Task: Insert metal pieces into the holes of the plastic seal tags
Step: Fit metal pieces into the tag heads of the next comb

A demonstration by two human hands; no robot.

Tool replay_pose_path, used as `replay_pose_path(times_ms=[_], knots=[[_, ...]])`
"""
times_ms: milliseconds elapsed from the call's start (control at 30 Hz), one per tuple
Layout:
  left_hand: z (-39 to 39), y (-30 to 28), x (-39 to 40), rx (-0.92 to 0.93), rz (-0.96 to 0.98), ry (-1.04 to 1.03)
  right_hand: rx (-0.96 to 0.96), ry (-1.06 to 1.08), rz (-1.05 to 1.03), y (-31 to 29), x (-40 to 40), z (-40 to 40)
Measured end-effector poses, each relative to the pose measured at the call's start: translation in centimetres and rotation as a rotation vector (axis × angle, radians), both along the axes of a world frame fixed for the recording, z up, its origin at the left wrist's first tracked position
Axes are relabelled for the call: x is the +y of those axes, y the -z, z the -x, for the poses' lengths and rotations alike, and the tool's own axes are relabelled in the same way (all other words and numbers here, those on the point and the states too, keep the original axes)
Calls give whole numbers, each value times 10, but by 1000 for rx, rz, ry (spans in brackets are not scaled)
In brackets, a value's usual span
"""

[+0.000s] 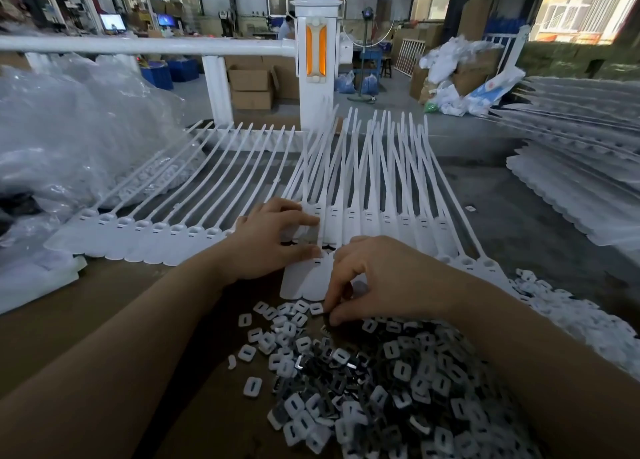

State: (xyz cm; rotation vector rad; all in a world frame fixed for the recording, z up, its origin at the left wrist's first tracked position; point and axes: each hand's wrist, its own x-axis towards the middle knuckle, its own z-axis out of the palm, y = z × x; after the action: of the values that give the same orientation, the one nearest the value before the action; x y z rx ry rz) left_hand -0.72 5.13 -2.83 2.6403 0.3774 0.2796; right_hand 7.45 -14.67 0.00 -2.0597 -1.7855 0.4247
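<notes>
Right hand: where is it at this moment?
In the head view, the right hand sits centre-right, fingers curled down at the near edge of the heap of small metal pieces, just below the white plastic seal tags.

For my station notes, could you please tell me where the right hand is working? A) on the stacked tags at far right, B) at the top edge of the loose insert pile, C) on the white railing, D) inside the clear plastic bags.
B: the right hand has its fingertips down at the near-tag edge of the insert pile.

White seal tags and little metal pieces

The seal tags (349,213) lie flat in a row, tails pointing away, just past the fingers (304,220). The metal pieces (381,372) sit heaped, touching the right fingertips (334,315).
</notes>
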Motion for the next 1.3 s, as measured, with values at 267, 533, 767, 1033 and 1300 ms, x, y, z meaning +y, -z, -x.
replay_pose_path(times_ms=[267, 533, 767, 1033, 1300], knots=[[0, 2, 2, -55, 56, 47, 12, -35, -22, 2, 0, 2], [1, 3, 3, -81, 100, 54, 83, -101, 28, -1, 1, 6], [3, 2, 1, -71, 82, 49, 27, -69, 78, -1, 0, 11], [3, 0, -3, -79, 73, 40, 3, -67, 89, 1, 1, 12], [2, -9, -11, -212, 137, 70, 137, 27, -43, -1, 0, 11]])
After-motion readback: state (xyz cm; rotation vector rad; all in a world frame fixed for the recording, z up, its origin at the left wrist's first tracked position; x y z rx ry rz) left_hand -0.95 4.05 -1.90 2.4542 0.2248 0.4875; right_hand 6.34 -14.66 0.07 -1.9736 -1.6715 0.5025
